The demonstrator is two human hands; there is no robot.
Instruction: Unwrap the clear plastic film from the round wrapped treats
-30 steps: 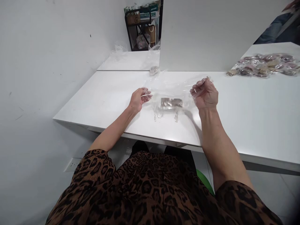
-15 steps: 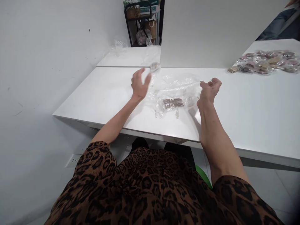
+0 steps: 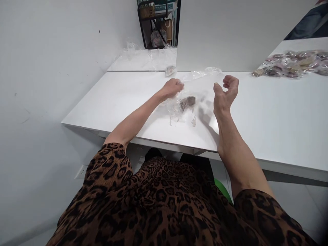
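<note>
My left hand (image 3: 173, 88) is closed on a crumpled clear plastic bag (image 3: 172, 106), which lies partly on the white table. In or under the clear plastic, just right of that hand, is a small dark brown block (image 3: 188, 102); blur hides its exact kind. My right hand (image 3: 226, 94) is held above the table to the right of the bag, thumb and fingers apart and half curled, with nothing visible in it. Part of the clear plastic stretches behind the block toward the right hand.
A small wrapped piece (image 3: 170, 71) lies by the upright white panel (image 3: 220, 37). Several wrapped pieces (image 3: 294, 65) are heaped at the far right. Loose film (image 3: 133, 51) lies at the back left, before a black shelf rack (image 3: 153, 24). The table's front edge (image 3: 164, 145) runs before me.
My left hand has moved right and closed on the plastic. The bag has bunched and shifted, tilting the brown block. My right hand has moved slightly left, its thumb and fingers now apart.
</note>
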